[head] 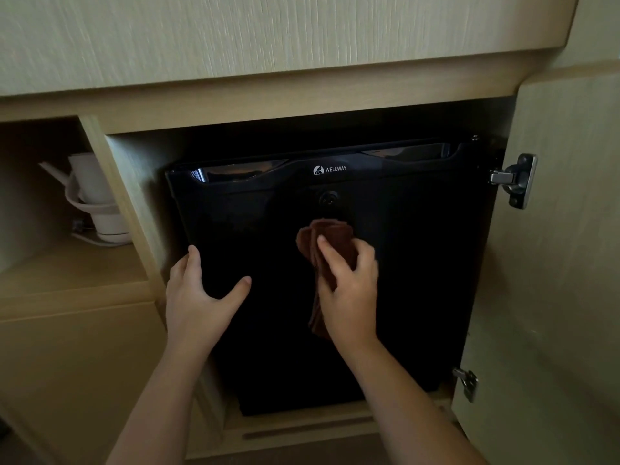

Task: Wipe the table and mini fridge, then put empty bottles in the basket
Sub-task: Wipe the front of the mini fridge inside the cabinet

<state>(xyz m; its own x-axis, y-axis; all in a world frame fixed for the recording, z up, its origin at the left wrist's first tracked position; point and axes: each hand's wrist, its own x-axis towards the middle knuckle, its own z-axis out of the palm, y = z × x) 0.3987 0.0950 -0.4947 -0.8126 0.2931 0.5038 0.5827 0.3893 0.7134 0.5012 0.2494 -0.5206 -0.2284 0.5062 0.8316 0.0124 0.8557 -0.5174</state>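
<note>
The right hand (352, 290) grips a bunched brown cloth (315, 236), its fingers (330, 260) curled over it and pressing it to the middle of the fridge (419, 280) door, just below the lock (328, 198). The left hand (194, 297) rests open at the fridge's left edge, thumb on the door face. Right of the fridge, the cabinet door (553, 263) stands wide open.

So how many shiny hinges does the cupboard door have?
2. The upper hinge is beside the top right corner of the mini fridge; the lower hinge is beside its bottom right corner. None looks hidden.
</note>
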